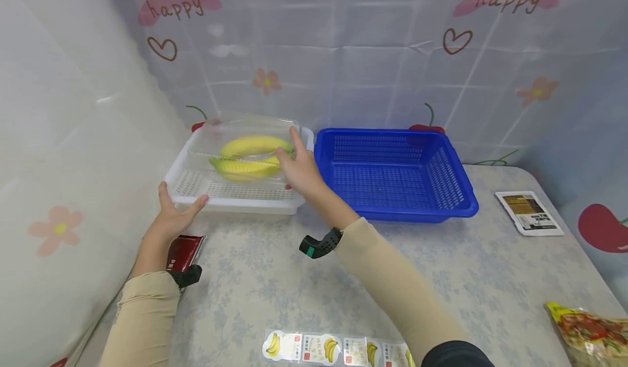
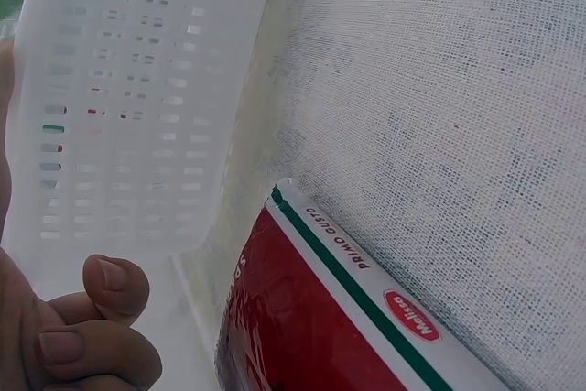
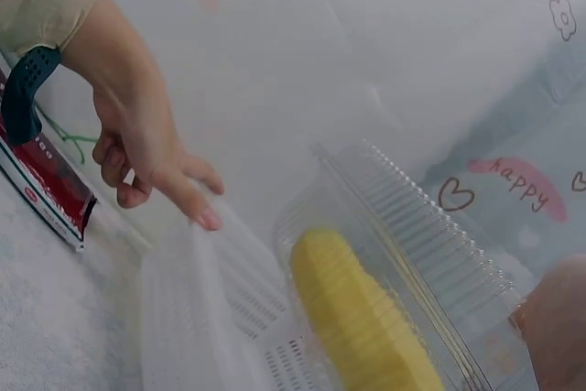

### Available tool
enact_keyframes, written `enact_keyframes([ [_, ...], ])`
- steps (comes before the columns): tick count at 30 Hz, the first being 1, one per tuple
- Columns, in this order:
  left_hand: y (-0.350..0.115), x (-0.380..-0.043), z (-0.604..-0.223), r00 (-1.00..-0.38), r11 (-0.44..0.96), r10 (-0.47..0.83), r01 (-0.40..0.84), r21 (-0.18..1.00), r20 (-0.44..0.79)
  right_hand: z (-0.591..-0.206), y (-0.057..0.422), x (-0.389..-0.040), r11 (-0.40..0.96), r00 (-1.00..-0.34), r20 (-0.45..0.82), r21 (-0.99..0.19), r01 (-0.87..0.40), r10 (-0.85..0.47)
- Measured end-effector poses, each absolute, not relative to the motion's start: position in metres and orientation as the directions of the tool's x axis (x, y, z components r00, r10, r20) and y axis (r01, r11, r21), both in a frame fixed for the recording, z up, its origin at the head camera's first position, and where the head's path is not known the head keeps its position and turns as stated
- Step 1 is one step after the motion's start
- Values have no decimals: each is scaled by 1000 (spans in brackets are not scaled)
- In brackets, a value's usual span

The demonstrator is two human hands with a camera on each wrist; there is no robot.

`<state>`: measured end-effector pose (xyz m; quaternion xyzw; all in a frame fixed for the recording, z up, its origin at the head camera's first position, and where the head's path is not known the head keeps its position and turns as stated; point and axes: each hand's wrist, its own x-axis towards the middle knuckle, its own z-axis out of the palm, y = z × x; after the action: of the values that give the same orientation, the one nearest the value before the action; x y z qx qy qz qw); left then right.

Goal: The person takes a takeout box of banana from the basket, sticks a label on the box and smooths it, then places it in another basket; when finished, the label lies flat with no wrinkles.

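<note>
Beige sleeves [image 1: 144,307] frame the head view: the left hand [image 1: 175,215] grips the white basket's [image 1: 233,204] 7 o'clock corner, thumb and forefinger spread wide, while the right hand [image 1: 301,169], forearm pointing to 11 o'clock, holds the 3 o'clock end of a clear container [image 1: 211,140] of bananas [image 1: 252,145] over that basket, whether resting there I cannot tell. In the left wrist view, curled fingers [image 2: 112,274] show at 8 o'clock, a red packet [image 2: 302,318] at 6. The right wrist view shows the left hand at 9 o'clock, the right partly at 4.
</note>
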<state>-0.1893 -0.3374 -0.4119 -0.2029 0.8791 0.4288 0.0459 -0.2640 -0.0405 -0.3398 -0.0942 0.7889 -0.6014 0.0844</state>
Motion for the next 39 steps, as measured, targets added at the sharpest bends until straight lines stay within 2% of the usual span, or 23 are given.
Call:
enact_keyframes([
  [9,-337,-188,-411,-914,536,-317,-393,747,-254,-327,-10,-242,213,-943,49,-969,-124,-329],
  [22,-338,-189,-412,-905,522,-319,-415,745,-280,-328,26,-216,217,-922,51,-966,-143,-383],
  [25,-338,-187,-410,-901,564,-330,-429,706,-283,-329,32,-211,221,-917,63,-962,-161,-395],
  [31,-338,-180,-404,-874,680,-388,-486,549,-293,-333,43,-202,240,-915,42,-959,-149,-401],
  [35,-334,-178,-400,-878,713,-392,-478,512,-274,-336,51,-197,238,-917,40,-960,-145,-396],
  [39,-325,-172,-389,-902,732,-398,-423,535,-169,-338,58,-193,230,-919,54,-961,-154,-391],
])
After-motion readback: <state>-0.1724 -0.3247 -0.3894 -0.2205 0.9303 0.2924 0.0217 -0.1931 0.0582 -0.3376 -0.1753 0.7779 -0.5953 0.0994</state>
